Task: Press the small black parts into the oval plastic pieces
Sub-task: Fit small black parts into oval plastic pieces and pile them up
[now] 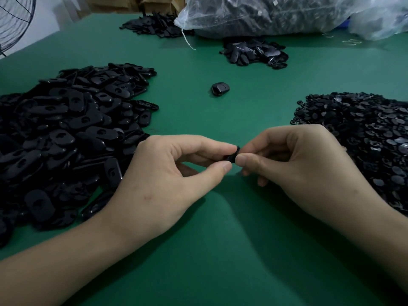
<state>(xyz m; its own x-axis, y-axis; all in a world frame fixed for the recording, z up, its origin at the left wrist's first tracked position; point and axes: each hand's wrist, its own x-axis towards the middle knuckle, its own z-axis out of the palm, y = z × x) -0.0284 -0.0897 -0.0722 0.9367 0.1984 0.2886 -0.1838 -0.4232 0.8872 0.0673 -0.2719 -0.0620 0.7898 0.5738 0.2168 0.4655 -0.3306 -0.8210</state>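
Observation:
Both hands meet above the green table (220,239). My left hand (167,180) pinches a black oval plastic piece (230,157) between thumb and forefinger. My right hand (293,164) pinches the same spot from the right, thumb and forefinger on a small black part that is mostly hidden by the fingertips. A big heap of oval plastic pieces (66,133) lies at the left. A heap of small black parts (364,133) lies at the right. A single oval piece (220,89) sits alone in the middle of the table.
Two more small piles of black pieces, one (254,53) behind the single piece and one (154,25) at the back left, lie farther off. A large clear bag (276,14) of black parts fills the back. A fan (15,21) stands at the far left corner.

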